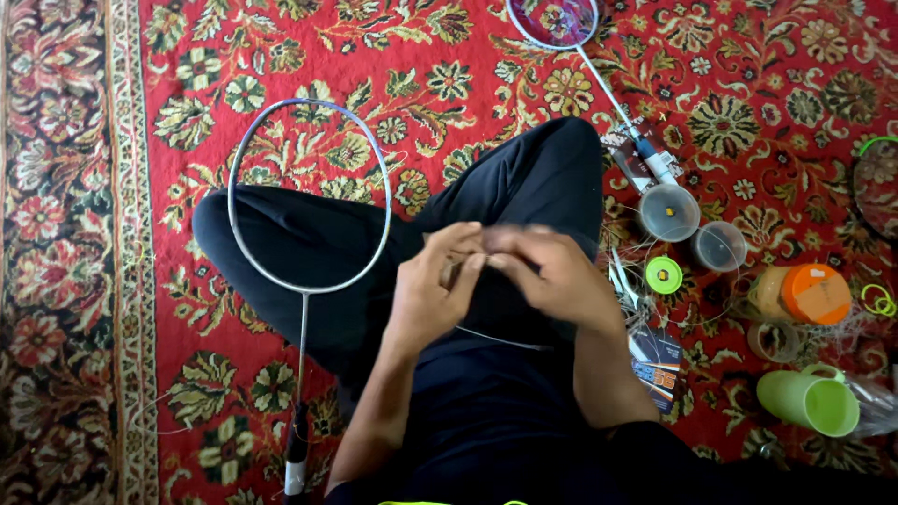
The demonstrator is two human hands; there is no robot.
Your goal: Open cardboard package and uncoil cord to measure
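While the person sits cross-legged on a red floral carpet [468,56], both hands meet over the lap at the middle of the view. The left hand [432,281] and the right hand [547,271] are curled with fingertips pinched together, touching each other; a thin pale string [500,339] runs below them across the dark trousers, from about 9 o'clock toward 3 o'clock. Motion blur hides whether the fingers actually grip the string's end.

An unstrung badminton racket [309,196] lies over the left knee at 9 o'clock from the hands. Its long axis runs nearly straight up and down the view: the oval head points to 12 o'clock, the shaft drops toward 6 o'clock, and the dark grip [296,449] ends at the bottom edge.

A second racket [599,70] lies at 1 o'clock, head toward 11 o'clock and handle toward 5 o'clock. At 3 o'clock sit two clear plastic cups [692,229], a small green spool [663,275], an orange-lidded jar [809,293] and, nearer 4 o'clock, a green mug [810,400] on its side. A printed card packet [655,365] lies just beside the right forearm.
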